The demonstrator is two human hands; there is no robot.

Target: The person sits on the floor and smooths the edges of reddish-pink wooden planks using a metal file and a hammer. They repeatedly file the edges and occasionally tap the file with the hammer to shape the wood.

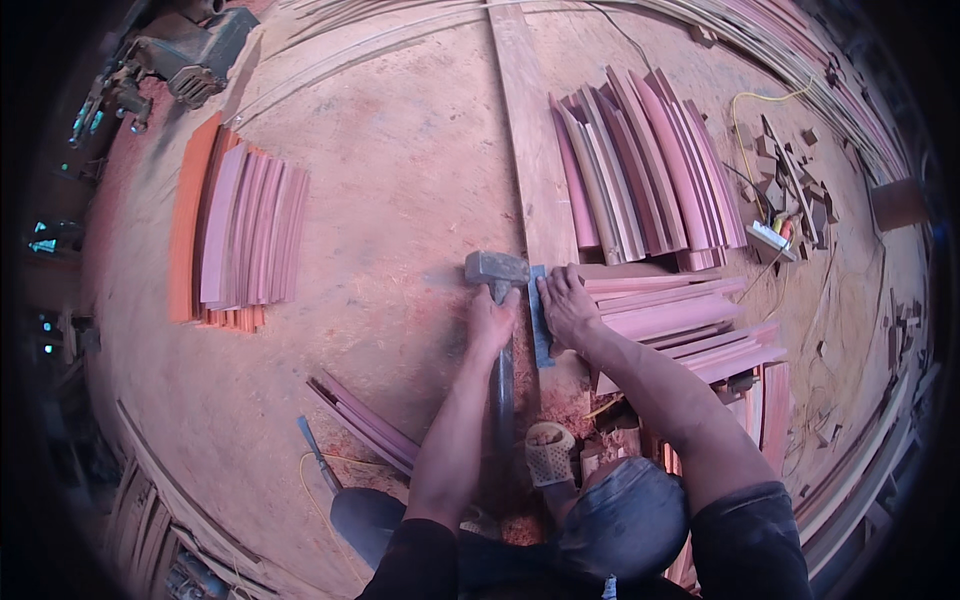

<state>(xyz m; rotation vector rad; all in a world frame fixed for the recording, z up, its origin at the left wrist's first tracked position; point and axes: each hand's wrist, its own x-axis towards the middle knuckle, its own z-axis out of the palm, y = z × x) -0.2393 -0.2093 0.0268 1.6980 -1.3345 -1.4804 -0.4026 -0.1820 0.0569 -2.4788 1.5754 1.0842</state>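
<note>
My left hand (492,318) is closed round the handle of a sledgehammer, just under its blocky grey head (497,267). The handle (502,385) runs down toward my body. Close by on the right, my right hand (568,308) has its fingers bent over the edge of a flat, narrow blue-grey strip (541,340). That strip lies lengthwise on a long wooden plank (545,200) that stretches away from me. The underside of my right fingers is hidden.
Stacked pinkish wood slats (650,180) stand beyond my right hand, with more slats (690,310) lying beside it. Another slat stack (250,230) is at the left. A chisel-like tool (318,452) lies near my left knee. Wood offcuts (790,190) and a yellow cord (736,110) are at far right.
</note>
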